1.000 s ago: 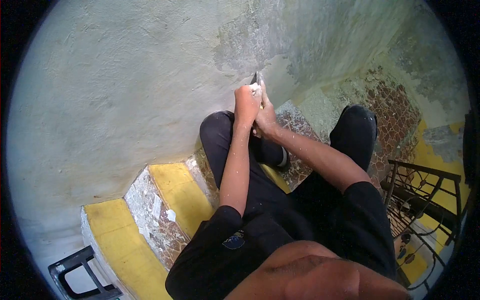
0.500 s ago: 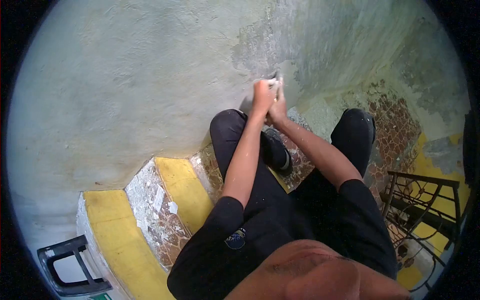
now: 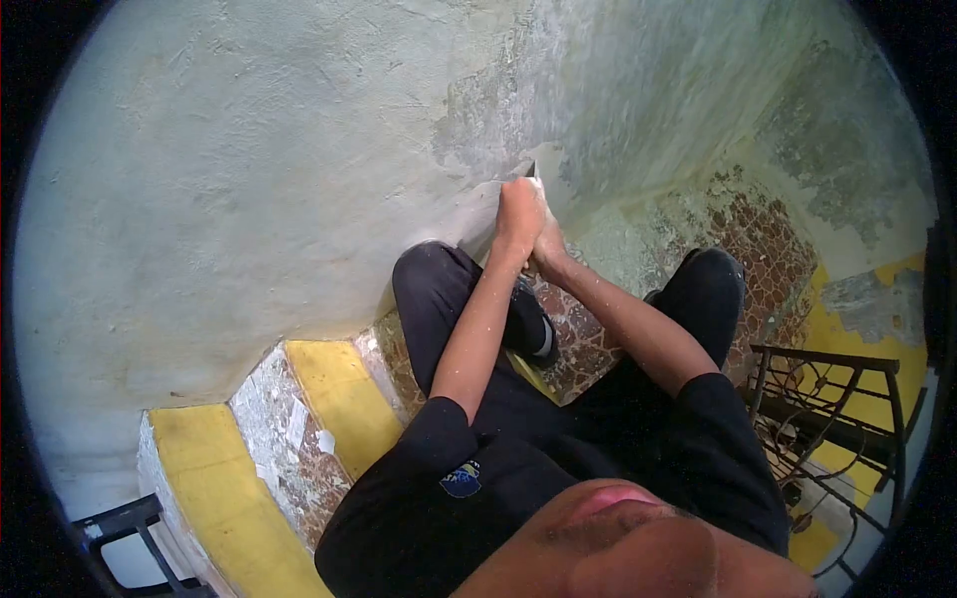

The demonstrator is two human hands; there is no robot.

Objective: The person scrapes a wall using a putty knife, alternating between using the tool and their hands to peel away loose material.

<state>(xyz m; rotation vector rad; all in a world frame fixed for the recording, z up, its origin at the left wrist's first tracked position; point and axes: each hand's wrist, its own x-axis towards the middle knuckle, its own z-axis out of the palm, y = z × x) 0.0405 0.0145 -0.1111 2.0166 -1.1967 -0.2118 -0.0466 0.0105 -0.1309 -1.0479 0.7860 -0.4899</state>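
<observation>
My left hand (image 3: 519, 214) and my right hand (image 3: 548, 246) are pressed together in front of the wall (image 3: 249, 179), at the lower edge of a grey, flaked patch (image 3: 498, 120). A scraper-like tool (image 3: 532, 172) shows its dark, pointed blade just above the fingers, close against the wall. The left fingers are curled into a fist around it. Beside them, the right hand closes on the same tool from the other side. Its handle is mostly hidden by the hands.
Steps with yellow edges (image 3: 229, 498) and chipped faces lie at the lower left, near a black frame-like object (image 3: 150, 543). Brown patterned tiles (image 3: 763, 249) and a black metal railing (image 3: 827, 399) are at the right. My bent knees flank the hands.
The view has shifted, so the steps, wall patch and knees appear lower and further left. Both hands have moved slightly down and left in view, still together on the tool.
</observation>
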